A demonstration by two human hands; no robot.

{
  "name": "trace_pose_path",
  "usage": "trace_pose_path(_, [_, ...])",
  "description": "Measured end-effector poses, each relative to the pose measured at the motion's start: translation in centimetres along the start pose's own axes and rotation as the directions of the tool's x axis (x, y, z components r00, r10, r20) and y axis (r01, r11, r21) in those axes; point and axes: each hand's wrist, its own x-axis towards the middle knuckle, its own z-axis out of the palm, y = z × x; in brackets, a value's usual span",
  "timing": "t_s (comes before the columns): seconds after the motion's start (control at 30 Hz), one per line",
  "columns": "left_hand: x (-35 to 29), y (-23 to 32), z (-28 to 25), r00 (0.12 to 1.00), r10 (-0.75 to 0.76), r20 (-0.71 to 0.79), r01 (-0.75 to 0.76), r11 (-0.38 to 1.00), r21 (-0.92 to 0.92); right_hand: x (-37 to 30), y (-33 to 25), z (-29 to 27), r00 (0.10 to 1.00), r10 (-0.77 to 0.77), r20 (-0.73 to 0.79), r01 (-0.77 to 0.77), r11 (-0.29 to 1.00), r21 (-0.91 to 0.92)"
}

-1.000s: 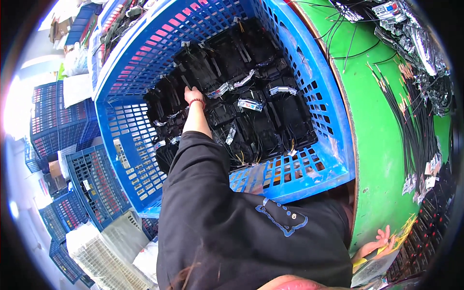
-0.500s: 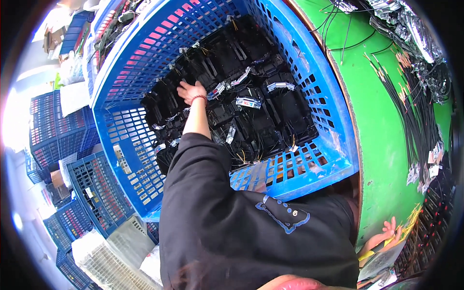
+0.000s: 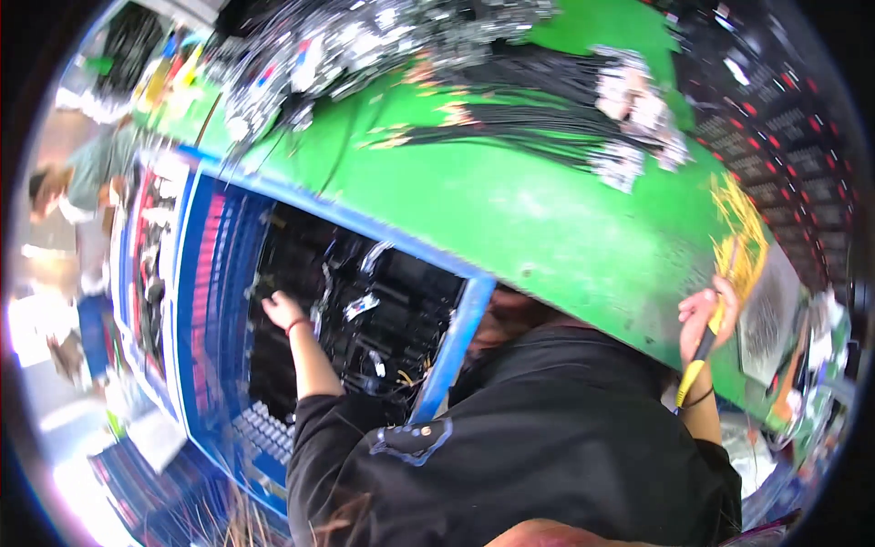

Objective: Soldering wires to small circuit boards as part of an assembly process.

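My left hand (image 3: 284,312) is over the blue plastic crate (image 3: 469,314) at the left, its fingers apart and nothing visible in them. Black plastic housings (image 3: 310,246) fill the crate, with short wires and small silvery pieces among them. At the right, my right hand (image 3: 702,319) is closed around a soldering iron (image 3: 698,360) with a yellow and black handle. Just beyond that hand, a bundle of thin yellow wires (image 3: 743,232) lies at the table's right side. Motion blurs the picture, so small details are unclear.
A green table (image 3: 547,228) runs across beyond the crate. Black cables (image 3: 538,128) with stripped ends and a heap of silvery-wrapped parts (image 3: 365,46) lie on it. Rows of black pieces with red dots (image 3: 775,146) stand at the far right. Another person (image 3: 87,178) is at the far left.
The view has swung right, bringing more of the green table and my right hand with the soldering iron into sight. My left hand remains over the crate.
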Motion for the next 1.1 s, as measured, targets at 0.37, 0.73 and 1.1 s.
trace_pose_path(0.37, [-22.1,48.5,4.7,0.105,0.915,0.389,-0.599,0.37,-0.71,2.8,-1.3,-4.5,0.844,-0.371,0.387,0.417,0.908,-0.039])
trace_pose_path(0.73, [-30.4,59.5,16.3,-0.336,0.873,0.355,-0.778,-0.045,-0.626,2.3,0.3,-7.5,0.84,-0.454,0.297,0.485,0.874,-0.033])
trace_pose_path(1.1, [-30.4,59.3,17.8,-0.387,0.824,0.413,-0.651,0.073,-0.755,1.8,1.3,-6.4,0.883,-0.357,0.306,0.346,0.934,0.091])
